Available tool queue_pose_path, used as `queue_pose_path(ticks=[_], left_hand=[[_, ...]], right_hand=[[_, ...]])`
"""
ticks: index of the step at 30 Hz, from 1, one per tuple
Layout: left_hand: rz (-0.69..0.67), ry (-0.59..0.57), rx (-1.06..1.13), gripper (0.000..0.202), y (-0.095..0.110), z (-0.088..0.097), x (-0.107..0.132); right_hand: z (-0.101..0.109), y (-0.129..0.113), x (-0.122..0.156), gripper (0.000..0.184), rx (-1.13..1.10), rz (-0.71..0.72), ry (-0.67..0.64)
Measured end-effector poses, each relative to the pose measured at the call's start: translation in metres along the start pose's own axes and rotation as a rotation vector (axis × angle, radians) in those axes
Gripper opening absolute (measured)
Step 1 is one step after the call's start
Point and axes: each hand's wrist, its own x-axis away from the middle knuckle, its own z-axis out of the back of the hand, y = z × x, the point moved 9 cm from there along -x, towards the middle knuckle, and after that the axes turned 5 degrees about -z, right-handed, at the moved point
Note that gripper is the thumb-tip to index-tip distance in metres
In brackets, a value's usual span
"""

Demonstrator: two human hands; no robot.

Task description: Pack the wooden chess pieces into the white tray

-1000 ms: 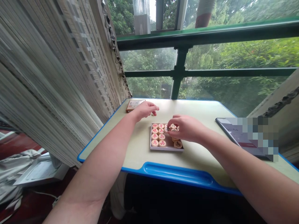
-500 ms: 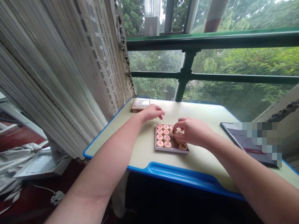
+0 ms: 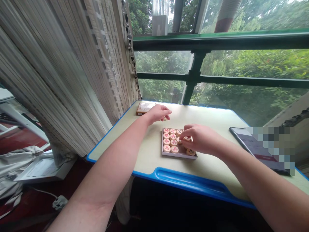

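A shallow box (image 3: 179, 155) of round wooden Chinese chess pieces lies on the table in front of me. Pieces with red characters (image 3: 166, 141) fill its left columns; a dark-lettered piece (image 3: 191, 151) sits in the near right corner. My right hand (image 3: 200, 138) reaches over the box's right side, its fingers closed on a Chinese chess piece (image 3: 187, 138) that they partly cover. Beyond the box, my left hand (image 3: 158, 113) hangs above the table with curled fingers. Another Chinese chess piece (image 3: 165, 118) shows under those fingertips, mostly hidden.
Behind my left wrist lies a flat box or lid (image 3: 142, 109). A dark tablet (image 3: 256, 148), partly blurred out, rests on the right. The table's blue front edge has a moulded tray (image 3: 188, 182). A curtain (image 3: 72, 64) hangs left, and a green-framed window (image 3: 193, 77) stands behind.
My right fingers have shifted slightly within the box, and the piece under them is now tilted. A piece has come into sight beneath my left fingers. The view has shifted a little.
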Motion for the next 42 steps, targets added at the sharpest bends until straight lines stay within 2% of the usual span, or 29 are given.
queue_pose_path(ticks=[4,9,16,20,23,28,33,42], left_hand=[[0.004,0.002,0.0,0.019,0.0,0.0,0.0],[0.013,-0.019,-0.02,0.02,-0.002,-0.003,0.001],[-0.044,0.034,-0.111,0.032,-0.002,0.003,-0.003],[-0.082,0.074,-0.126,0.037,0.0,0.007,-0.005],[-0.095,0.07,-0.152,0.039,0.001,0.006,-0.004],[-0.077,0.021,-0.212,0.037,0.0,0.001,-0.002],[-0.031,-0.007,-0.261,0.032,-0.002,-0.002,0.0],[-0.048,-0.033,-0.263,0.033,0.002,-0.006,0.002]], right_hand=[[-0.005,-0.005,0.001,0.019,0.006,0.058,-0.055],[-0.009,-0.001,0.0,0.02,-0.011,0.063,-0.073],[-0.003,0.0,-0.002,0.021,-0.046,0.059,-0.007],[0.005,0.014,-0.008,0.021,-0.064,-0.021,0.129],[0.002,0.026,-0.014,0.024,-0.061,-0.055,0.197],[-0.009,0.035,-0.023,0.022,-0.127,-0.039,0.179],[-0.006,0.035,-0.022,0.02,-0.144,-0.029,0.204],[-0.008,0.033,-0.022,0.027,-0.113,-0.038,0.168]])
